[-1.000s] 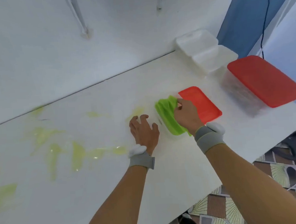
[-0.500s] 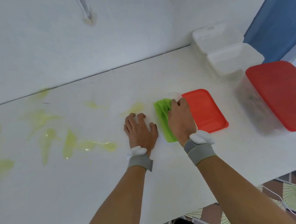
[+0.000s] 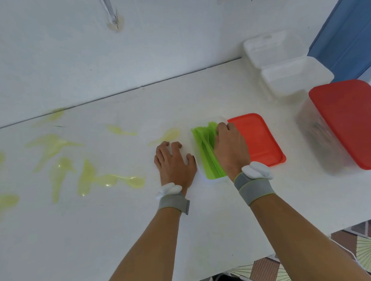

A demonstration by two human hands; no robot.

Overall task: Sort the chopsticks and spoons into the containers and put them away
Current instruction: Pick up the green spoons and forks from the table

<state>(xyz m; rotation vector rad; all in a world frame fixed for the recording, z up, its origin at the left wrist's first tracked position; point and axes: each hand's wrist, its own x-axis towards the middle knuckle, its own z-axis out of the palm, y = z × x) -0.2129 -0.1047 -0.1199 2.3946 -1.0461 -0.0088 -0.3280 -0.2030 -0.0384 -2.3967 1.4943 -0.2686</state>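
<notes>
the right hand (image 3: 230,150) lies over the green spoons (image 3: 205,154), fingers curled down onto the stack at its far end, pressing rather than lifting as far as can be told; the spoons lie in a clear tub (image 3: 201,174) whose walls barely show. a second ago that hand gripped the spoons at their far right corner with more of the stack showing; it has since slid over them and covers their right half, which i take to mean the stack is being settled flat in the tub so that it can be closed. just left of that grip the left hand (image 3: 174,163) rests on the table (image 3: 120,232), fingers bent and holding nothing, thumb touching the tub's near left side, much as it did before. just right of the grip a loose red lid (image 3: 259,139) lies flat, touching the tub, probably the next thing to go on. farther right stands one big clear box with a red lid (image 3: 350,122) shut on it, contents blurred. beyond it, two white foam boxes (image 3: 285,67) sit against the wall. count: one spoon stack, number of spoons unreadable; two red lids; two foam boxes; no chopsticks plainly visible. yellowish stains (image 3: 90,180) mark the table well left of both hands.
</notes>
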